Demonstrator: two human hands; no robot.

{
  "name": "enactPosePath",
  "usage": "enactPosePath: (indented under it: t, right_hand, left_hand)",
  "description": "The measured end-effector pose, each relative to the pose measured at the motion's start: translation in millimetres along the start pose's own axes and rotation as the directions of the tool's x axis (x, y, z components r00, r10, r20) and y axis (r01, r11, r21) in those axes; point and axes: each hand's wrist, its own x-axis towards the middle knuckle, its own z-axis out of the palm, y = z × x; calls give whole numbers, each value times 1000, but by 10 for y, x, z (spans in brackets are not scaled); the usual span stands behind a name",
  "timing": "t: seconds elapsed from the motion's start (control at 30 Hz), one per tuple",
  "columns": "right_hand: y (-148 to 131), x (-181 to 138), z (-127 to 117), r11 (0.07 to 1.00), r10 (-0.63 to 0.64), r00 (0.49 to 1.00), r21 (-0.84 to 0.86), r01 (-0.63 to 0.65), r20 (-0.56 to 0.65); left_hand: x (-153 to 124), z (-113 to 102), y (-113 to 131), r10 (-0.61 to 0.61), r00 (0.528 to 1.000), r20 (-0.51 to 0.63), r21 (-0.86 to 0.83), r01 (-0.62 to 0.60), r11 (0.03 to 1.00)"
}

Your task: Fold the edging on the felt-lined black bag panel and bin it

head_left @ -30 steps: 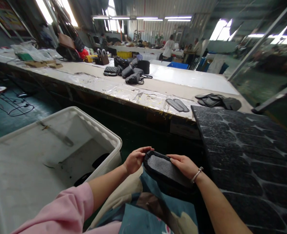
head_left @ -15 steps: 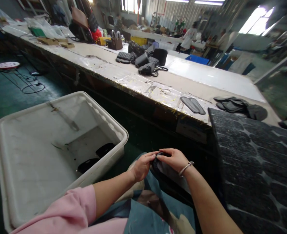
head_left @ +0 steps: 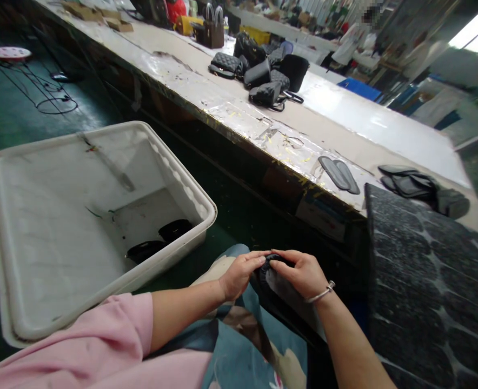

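Note:
Over my lap I hold a black bag piece (head_left: 284, 296) with a grey inner face and a rounded, gathered-looking end. My left hand (head_left: 239, 274) pinches that end from the left side. On the other side, the thumb and fingers of my right hand (head_left: 305, 274) grip the same rim, close to the left fingertips. The piece's lower part runs down beneath my right wrist, partly hidden by the forearm. An apron (head_left: 259, 335) covers my knees under it.
A large white plastic bin (head_left: 56, 227) stands at my left, with two black items (head_left: 145, 250) inside. Ahead runs a long worktable (head_left: 223, 111) bearing black bags (head_left: 259, 75), two flat oval pieces (head_left: 339, 174) and stacked dark pieces (head_left: 409, 183). A dark-topped surface (head_left: 421, 270) is at right. A stool (head_left: 10, 54) stands far left.
The view has tilted down and shifted left, so the table appears higher and further right. Both hands keep hold of the bag piece's rounded end, with little change in grip.

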Motion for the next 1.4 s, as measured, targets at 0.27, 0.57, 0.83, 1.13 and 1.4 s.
enactPosePath:
  t: [0.27, 0.57, 0.83, 1.13, 1.4]
  right_hand:
    - [17, 5, -100, 999, -32, 993, 25, 29, 118]
    - [-132, 19, -7, 995, 100, 994, 17, -101, 52]
    - [-33, 115, 25, 970, 144, 981, 175, -166, 133]
    - [152, -24, -176, 911, 97, 977, 378, -164, 191]
    - [123, 109, -75, 912, 107, 967, 365, -188, 230]
  left_hand:
    - [8, -27, 20, -26, 1000, -5, 38, 26, 999]
    - [-16, -7, -26, 30, 999, -12, 53, -30, 998]
    - [-28, -24, -7, 51, 999, 7, 82, -52, 995]
    - [-116, -116, 50, 90, 985, 150, 441, -148, 885]
    - [-123, -89, 55, 267, 950, 164, 638, -309, 706]
